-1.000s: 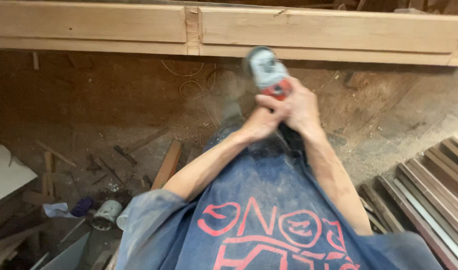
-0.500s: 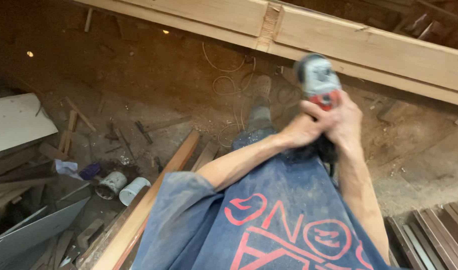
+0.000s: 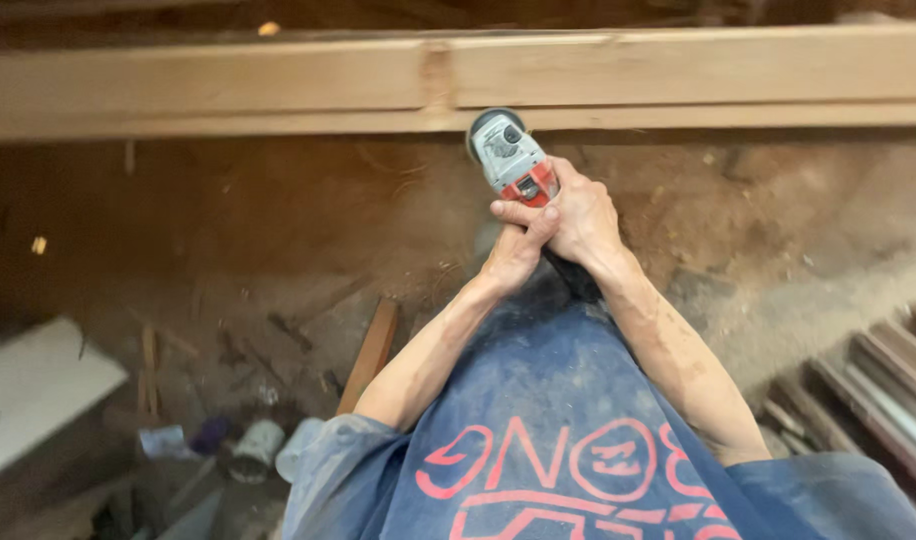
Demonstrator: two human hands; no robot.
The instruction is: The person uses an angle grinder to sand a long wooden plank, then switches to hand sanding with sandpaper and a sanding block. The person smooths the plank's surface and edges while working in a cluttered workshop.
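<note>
Raised level again, the grey-and-red angle grinder point(image 3: 511, 158) is clamped by left hand point(image 3: 519, 247) and right hand point(image 3: 581, 216) against the rough timber beam point(image 3: 228, 90).

A dusty dirt floor point(image 3: 278, 250) lies strewn with wood scraps, where a short brown plank point(image 3: 370, 352) leans beside a white board point(image 3: 38, 395) at the left, small white cups point(image 3: 258, 450) sit near it, and stacked metal strips point(image 3: 868, 390) lie at the right.
</note>
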